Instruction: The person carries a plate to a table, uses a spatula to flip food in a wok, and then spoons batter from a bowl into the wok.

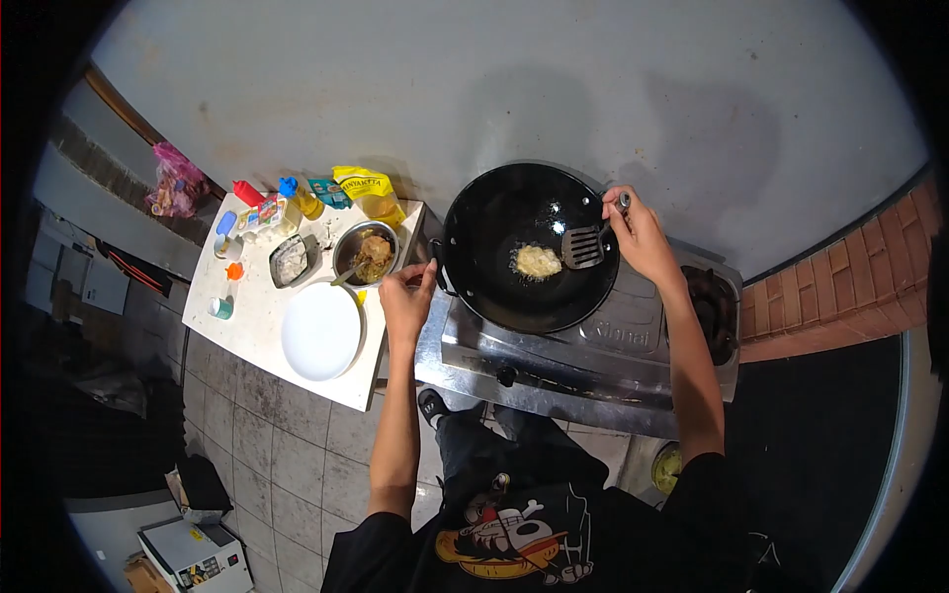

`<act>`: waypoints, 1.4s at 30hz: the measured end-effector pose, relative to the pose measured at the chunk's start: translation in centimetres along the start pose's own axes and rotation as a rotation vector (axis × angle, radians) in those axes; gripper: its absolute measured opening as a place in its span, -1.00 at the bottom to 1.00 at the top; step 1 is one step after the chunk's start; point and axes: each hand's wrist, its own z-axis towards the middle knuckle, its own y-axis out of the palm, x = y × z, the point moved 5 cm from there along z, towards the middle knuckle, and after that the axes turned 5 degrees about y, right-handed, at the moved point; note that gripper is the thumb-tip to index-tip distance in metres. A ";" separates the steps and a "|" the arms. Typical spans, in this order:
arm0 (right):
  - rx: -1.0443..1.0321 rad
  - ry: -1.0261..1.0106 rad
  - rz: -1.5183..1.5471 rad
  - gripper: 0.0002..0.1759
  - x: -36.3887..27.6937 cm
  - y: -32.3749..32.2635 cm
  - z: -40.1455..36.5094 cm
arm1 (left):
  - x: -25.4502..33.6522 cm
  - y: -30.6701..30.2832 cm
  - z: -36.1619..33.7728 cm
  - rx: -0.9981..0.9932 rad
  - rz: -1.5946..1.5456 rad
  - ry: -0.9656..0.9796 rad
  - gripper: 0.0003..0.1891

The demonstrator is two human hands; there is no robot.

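Note:
A black wok [494, 222] sits on a steel gas stove [593, 346]. A yellow fritter [538, 261] fries in its middle. My right hand [636, 232] grips the handle of a slotted spatula [585, 245], whose blade rests inside the wok just right of the fritter. My left hand [408, 299] is at the wok's left handle, fingers curled near it; whether it grips the handle or something small is unclear. Left of that hand stands a metal bowl of brown batter [368, 253] with a spoon in it.
A white table [259, 326] holds an empty white plate [321, 331], a small metal tray [291, 261], a yellow oil pouch [368, 191], sauce bottles [249, 192] and small jars. The stove's second burner [714, 311] is at right. A brick ledge [840, 296] runs further right.

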 end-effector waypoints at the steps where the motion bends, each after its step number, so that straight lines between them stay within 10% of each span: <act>1: -0.018 0.014 -0.008 -0.91 0.0 0.0 -0.1 | -0.1 0.1 0.0 0.005 0.002 0.015 -0.71; 42: 0.016 -0.009 -0.023 -0.92 0.4 1.2 -2.7 | 0.4 0.6 -1.2 -0.012 -0.022 -0.032 -0.72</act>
